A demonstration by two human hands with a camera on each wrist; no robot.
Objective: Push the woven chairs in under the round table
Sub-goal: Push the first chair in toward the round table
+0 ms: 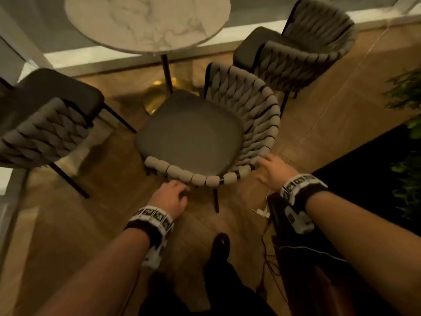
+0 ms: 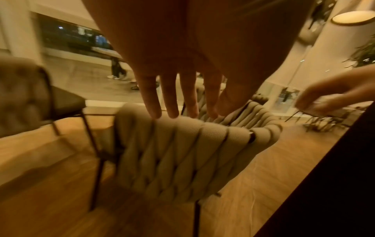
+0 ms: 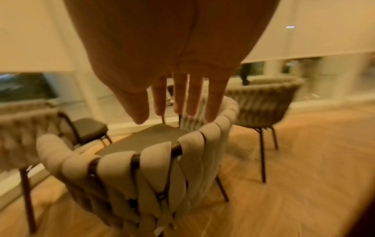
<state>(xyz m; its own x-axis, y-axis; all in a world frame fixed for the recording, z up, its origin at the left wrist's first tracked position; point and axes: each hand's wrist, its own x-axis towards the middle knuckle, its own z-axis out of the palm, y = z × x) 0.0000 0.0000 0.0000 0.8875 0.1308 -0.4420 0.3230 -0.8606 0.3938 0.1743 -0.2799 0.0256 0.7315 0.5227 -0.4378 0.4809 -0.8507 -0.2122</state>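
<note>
A round marble table (image 1: 148,21) stands at the top of the head view. In front of me is a woven chair (image 1: 189,133) with a dark seat, its front near the table's gold base (image 1: 157,96). My left hand (image 1: 173,197) is at the chair's woven back rail (image 2: 202,128), straight fingers (image 2: 172,102) just above it. My right hand (image 1: 273,172) reaches the rail's right curve (image 3: 215,128) with straight fingers (image 3: 215,102). Neither hand grips. A second woven chair (image 1: 41,131) stands to the left, a third (image 1: 305,49) at the right.
Wood floor (image 1: 91,201) runs around the chairs. Dark furniture (image 1: 369,179) and cables (image 1: 266,247) lie at my right, with green plants (image 1: 407,92) at the far right. A glass wall with a white sill (image 1: 91,55) runs behind the table. My shoe (image 1: 221,245) shows below.
</note>
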